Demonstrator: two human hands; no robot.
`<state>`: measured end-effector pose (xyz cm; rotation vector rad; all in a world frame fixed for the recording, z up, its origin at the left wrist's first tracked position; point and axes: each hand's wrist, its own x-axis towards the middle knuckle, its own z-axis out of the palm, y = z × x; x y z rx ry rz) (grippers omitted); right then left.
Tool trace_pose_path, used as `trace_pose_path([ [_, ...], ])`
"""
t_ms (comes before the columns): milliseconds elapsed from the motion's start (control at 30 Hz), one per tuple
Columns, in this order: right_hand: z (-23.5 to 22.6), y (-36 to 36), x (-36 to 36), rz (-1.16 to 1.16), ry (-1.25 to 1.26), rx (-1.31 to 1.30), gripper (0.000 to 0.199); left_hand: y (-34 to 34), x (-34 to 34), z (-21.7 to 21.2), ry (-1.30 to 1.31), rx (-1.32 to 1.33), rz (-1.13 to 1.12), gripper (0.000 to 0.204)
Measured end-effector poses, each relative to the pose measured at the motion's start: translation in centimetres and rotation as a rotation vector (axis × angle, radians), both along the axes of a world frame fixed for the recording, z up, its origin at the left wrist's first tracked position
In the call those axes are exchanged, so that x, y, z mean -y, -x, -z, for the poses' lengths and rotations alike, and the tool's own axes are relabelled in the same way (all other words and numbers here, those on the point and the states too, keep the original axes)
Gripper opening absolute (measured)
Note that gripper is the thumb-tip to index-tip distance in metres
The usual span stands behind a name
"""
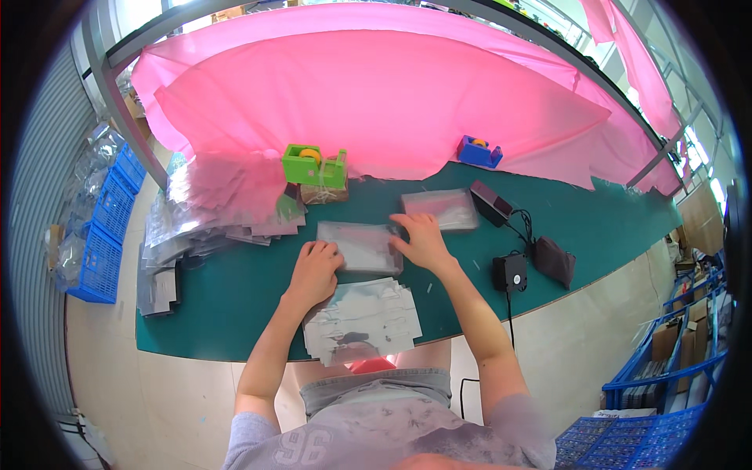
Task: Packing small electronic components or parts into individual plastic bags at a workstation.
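A stack of clear plastic pieces, flat and rectangular (pixel 356 247), lies on the green table between my hands. My left hand (pixel 316 270), its fingers curled, is against the stack's left side. At the right end, my right hand (pixel 423 241) has its thumb and forefinger on the stack's edge. Nearer to me, a looser pile of flat clear sheets with pale areas (pixel 364 317) lies fanned out by the table's front edge. Another neat stack of clear plastic pieces (pixel 442 210) sits just beyond my right hand.
A green tape dispenser (pixel 305 164) stands on a small block at the back; a blue one (pixel 479 151) is farther right. Overlapping clear sheets (pixel 211 207) cover the left side. A dark device (pixel 491 204), black box (pixel 510 272), cables and dark pouch (pixel 554 261) lie right.
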<state>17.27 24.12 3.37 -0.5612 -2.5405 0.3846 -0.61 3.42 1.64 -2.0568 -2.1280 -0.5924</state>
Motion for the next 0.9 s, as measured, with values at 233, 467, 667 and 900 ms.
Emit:
trace_pose_path([
  [233, -4.4, 3.1, 0.8, -0.027, 0.009, 0.452, 0.024, 0.0, 0.6, 0.1, -0.001, 0.164, -0.027, 0.02],
  [467, -3.1, 6.4, 1.1, -0.187, -0.134, 0.649, 0.028, 0.2, 0.7, 0.6, -0.076, 0.222, -0.012, 0.019],
  [667, -0.3, 7.1, 3.7, -0.141, -0.1, 0.26, 0.029, 0.5, 0.6, 0.6, -0.108, 0.218, 0.02, 0.018],
  [900, 2.0, 8.7, 3.2, -0.131, 0.385, -0.082, 0.017, 0.1, 0.7, 0.3, -0.064, 0.17, -0.01, 0.021],
])
